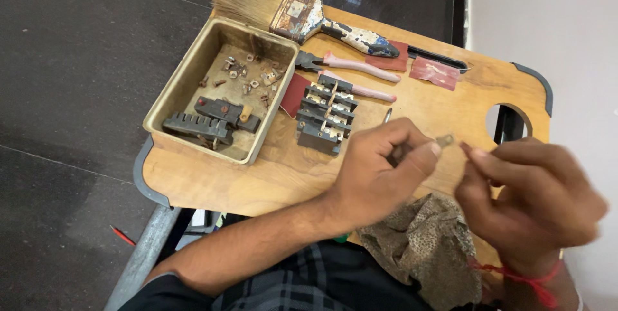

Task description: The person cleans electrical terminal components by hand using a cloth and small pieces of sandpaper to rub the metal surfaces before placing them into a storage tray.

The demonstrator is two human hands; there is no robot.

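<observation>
A worn wooden board (444, 102) with rounded corners sits over a dark floor. Above its near edge, the left hand (380, 169) pinches a small flat brass-coloured metal piece (445, 140) between thumb and forefinger; its long axis runs left to right. The right hand (528, 201), blurred, reaches toward it with fingertips nearly closed, holding nothing visible. A mottled cloth (425, 246) lies below the piece.
</observation>
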